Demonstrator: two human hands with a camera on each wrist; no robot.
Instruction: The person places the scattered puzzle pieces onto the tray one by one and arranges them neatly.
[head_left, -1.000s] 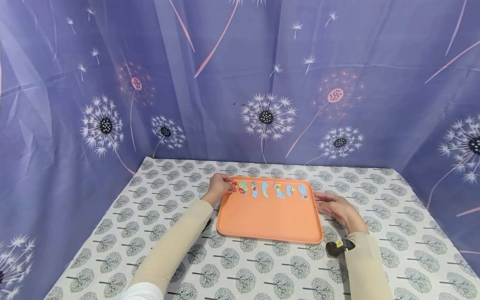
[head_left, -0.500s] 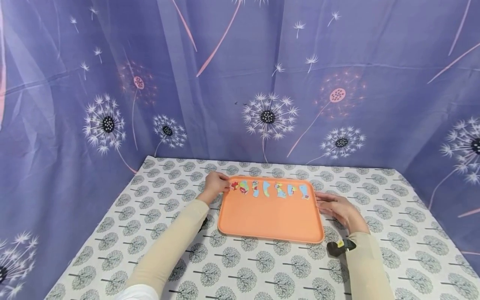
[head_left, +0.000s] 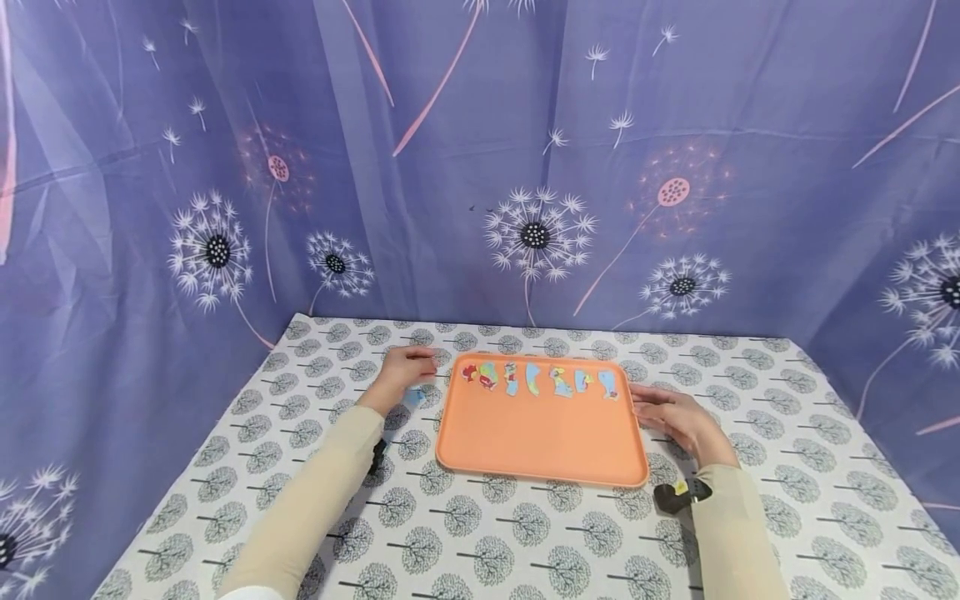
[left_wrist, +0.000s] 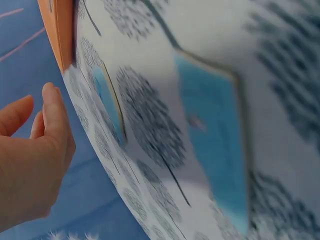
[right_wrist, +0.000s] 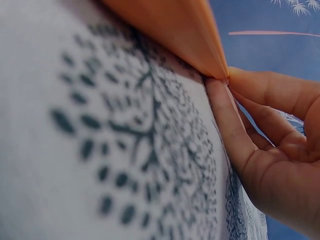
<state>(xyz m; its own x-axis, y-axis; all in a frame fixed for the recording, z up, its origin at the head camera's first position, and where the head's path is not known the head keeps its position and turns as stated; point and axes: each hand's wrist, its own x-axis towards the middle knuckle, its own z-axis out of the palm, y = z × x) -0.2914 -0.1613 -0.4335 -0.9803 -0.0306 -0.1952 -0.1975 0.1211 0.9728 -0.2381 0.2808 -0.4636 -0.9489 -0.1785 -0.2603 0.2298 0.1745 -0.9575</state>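
An orange tray [head_left: 540, 442] lies on the table, with several colourful puzzle pieces in a row along its far side. A red piece [head_left: 469, 372] is leftmost in that row, and a blue one [head_left: 607, 384] is rightmost. Left of the tray, my left hand [head_left: 405, 372] hovers with nothing in its fingers. Two blue puzzle pieces, a nearer one [left_wrist: 215, 135] and a farther one [left_wrist: 110, 102], lie on the cloth in the left wrist view. My right hand [head_left: 678, 419] holds the tray's right rim, thumb and finger at the edge in the right wrist view.
A white tablecloth [head_left: 495, 558] with grey tree prints covers the table. Behind it and at both sides hangs a purple dandelion-print curtain [head_left: 450, 208]. Each wrist carries a black camera mount, the right one [head_left: 678, 495] beside the tray's near right corner.
My left hand has let go of the red piece at the tray's left end and moved left, off the tray, to above the cloth. My right hand stays at the rim.
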